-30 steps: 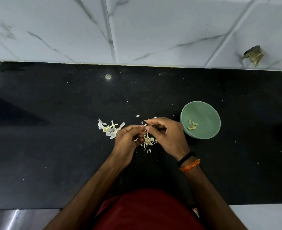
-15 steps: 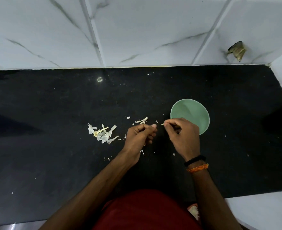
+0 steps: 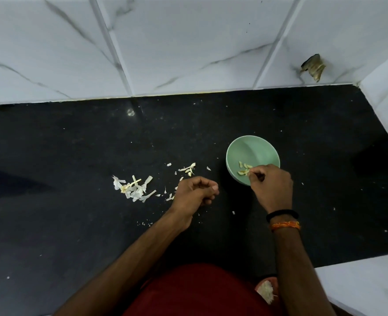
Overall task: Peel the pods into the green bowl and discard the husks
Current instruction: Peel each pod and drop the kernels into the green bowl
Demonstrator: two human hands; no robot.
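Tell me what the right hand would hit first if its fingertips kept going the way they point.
Likely the peeled pieces inside the green bowl: the right hand already reaches over the near rim, fingertips at the pieces. Height above them is unclear.

Bowl (image 3: 252,148) on desk (image 3: 74,224), peeled bits (image 3: 244,169) inside. Husk pile (image 3: 133,189) well apart at bowl's 9 o'clock. Wall (image 3: 188,42) behind at 12.

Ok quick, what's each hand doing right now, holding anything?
Left hand: fingers curled, over the counter; any hold cannot be told.
Right hand: over the green bowl, fingertips pinched together; what they hold cannot be told.
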